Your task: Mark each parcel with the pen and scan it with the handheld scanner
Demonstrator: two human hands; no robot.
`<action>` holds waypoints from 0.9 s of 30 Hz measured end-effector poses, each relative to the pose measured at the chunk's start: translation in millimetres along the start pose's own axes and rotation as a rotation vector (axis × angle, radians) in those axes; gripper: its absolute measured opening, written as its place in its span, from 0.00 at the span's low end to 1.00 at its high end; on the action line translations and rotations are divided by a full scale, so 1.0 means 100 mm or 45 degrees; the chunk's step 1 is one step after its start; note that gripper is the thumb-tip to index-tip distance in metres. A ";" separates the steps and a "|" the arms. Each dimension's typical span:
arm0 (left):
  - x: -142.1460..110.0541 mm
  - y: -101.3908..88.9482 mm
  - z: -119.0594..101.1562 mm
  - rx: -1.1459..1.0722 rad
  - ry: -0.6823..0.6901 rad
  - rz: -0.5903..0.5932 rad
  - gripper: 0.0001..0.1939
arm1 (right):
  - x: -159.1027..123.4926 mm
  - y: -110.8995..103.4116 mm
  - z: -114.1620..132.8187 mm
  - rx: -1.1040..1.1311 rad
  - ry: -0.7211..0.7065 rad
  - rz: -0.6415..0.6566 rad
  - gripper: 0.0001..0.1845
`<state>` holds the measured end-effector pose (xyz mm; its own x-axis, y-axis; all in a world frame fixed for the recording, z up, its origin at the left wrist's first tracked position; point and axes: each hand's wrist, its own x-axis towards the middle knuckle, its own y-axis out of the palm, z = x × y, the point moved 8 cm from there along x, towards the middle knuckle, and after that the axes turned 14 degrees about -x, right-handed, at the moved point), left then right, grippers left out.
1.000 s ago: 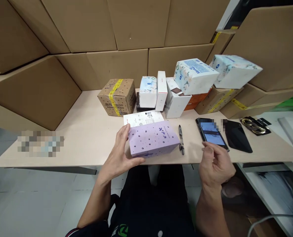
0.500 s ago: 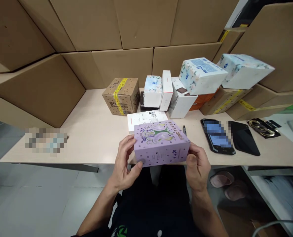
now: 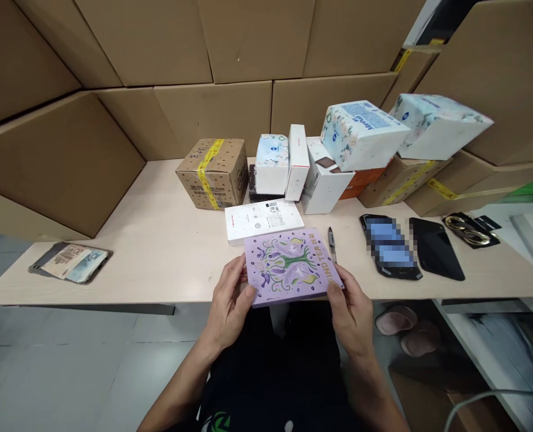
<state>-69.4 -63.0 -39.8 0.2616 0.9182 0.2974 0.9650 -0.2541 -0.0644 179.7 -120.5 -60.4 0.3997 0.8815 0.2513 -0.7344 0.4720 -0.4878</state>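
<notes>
Between my two hands is a purple tea box (image 3: 291, 264), its printed top with gold "FIND TEA" lettering turned up toward me. My left hand (image 3: 231, 300) grips its left side, thumb on the near corner and fingers along the edge. At the right near corner, my right hand (image 3: 351, 306) holds it with the thumb on top. The box is at the table's front edge. Just behind it lies a flat white box (image 3: 264, 219), and a pen (image 3: 331, 241) rests beyond its right side.
Behind stand a taped brown carton (image 3: 214, 174), a floral tissue box (image 3: 272, 165), and white boxes (image 3: 329, 177). On the right lie a phone (image 3: 390, 247), a dark flat slab (image 3: 436, 249) and gold scissors (image 3: 468, 231). Banknotes (image 3: 72, 262) lie on a dark case at far left.
The tea box has tilted, so its top now faces me and its front side is nearly out of sight. My right hand has shifted slightly left, its thumb now over the top edge.
</notes>
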 end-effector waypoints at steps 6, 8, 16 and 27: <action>-0.07 -0.01 -0.12 -0.052 0.309 -0.021 0.33 | -0.02 0.04 0.08 0.333 -0.044 -0.080 0.21; -0.08 0.00 -0.12 -0.031 0.413 -0.048 0.33 | 0.01 0.09 0.05 0.350 -0.026 -0.060 0.20; -0.11 0.07 -0.08 0.152 0.577 -0.121 0.35 | 0.09 0.11 -0.13 0.227 0.044 0.009 0.20; -0.04 0.06 -0.11 0.103 0.509 -0.111 0.34 | 0.10 0.00 -0.12 -0.055 -0.001 0.086 0.20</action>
<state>-64.9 -71.7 -31.1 0.1676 0.7406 0.6507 0.9856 -0.1415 -0.0929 190.2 -111.8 -67.7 0.3497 0.9113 0.2174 -0.7352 0.4107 -0.5393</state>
